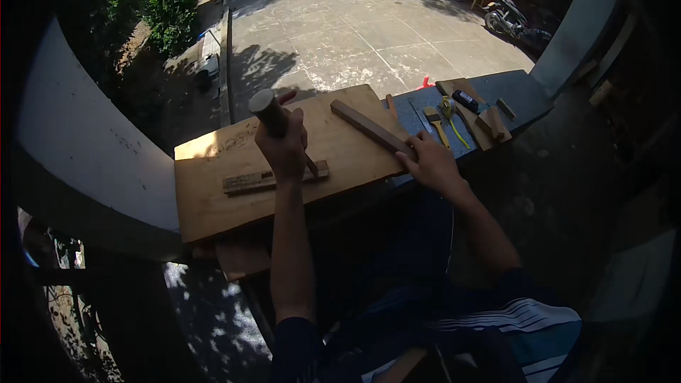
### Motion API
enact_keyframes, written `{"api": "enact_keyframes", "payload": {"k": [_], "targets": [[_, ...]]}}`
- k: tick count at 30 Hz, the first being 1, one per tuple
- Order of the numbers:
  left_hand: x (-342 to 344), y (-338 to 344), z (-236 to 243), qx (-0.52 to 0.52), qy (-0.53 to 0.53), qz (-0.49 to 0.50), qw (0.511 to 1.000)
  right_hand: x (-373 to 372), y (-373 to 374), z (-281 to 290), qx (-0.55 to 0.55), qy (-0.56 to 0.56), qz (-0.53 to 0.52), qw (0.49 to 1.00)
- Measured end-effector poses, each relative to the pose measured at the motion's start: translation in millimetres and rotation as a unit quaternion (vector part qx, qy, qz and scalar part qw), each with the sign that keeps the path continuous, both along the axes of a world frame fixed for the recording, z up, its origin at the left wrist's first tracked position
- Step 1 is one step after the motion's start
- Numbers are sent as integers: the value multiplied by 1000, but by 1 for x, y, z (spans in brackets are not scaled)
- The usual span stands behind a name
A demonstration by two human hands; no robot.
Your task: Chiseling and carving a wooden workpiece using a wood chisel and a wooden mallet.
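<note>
Board (355, 156): pale wood, fairly smooth, matt. Stick (369, 128): darker wood, smooth-faced, dull. Block (252, 183): brown wood, rough, scuffed. Table (525, 89): grey, matt; metal or paint, can't tell from here. Yard (340, 39): concrete, rough, patchy. Sleeve (294, 344): dark matt cloth. Motorbike (505, 20): metal, glinting.

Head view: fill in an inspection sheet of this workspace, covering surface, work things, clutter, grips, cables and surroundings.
Surface: pale board lying over a grey-blue tabletop; sunlit far left corner.
Work things: slotted wood strip on the board; chisel-like tool above it, tip contact unclear; wooden bar.
Clutter: brush, tape measure, black cylinder, wood offcuts, grouped at right.
Grips: left hand closed around the tool; right hand at the bar's near end.
Cables: nothing seen.
Surroundings: concrete yard, motorcycle, plants.
</note>
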State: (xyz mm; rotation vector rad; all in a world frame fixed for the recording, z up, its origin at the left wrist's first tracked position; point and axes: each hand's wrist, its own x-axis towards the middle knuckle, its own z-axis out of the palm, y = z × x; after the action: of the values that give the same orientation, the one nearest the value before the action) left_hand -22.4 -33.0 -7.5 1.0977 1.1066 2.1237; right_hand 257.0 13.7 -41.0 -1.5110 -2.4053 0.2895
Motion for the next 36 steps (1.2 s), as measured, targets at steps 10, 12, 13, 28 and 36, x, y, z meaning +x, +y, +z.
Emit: {"api": "enact_keyframes", "payload": {"k": [10,12,13,28,36], "targets": [[-26,-108,-1,134,-199,117,964,-28,6,-9,223,36,78,971],[-28,-128,-9,136,-213,143,957,-44,-3,-3,156,137,141,968],[-26,-136,-12,132,-218,147,956,-53,-7,-5,155,138,139,968],[-13,-209,-40,66,-209,156,963,-114,-8,-34,16,265,286,921],[-1,-199,-41,47,-189,180,964,-110,-2,-37,-4,300,291,908]]}}
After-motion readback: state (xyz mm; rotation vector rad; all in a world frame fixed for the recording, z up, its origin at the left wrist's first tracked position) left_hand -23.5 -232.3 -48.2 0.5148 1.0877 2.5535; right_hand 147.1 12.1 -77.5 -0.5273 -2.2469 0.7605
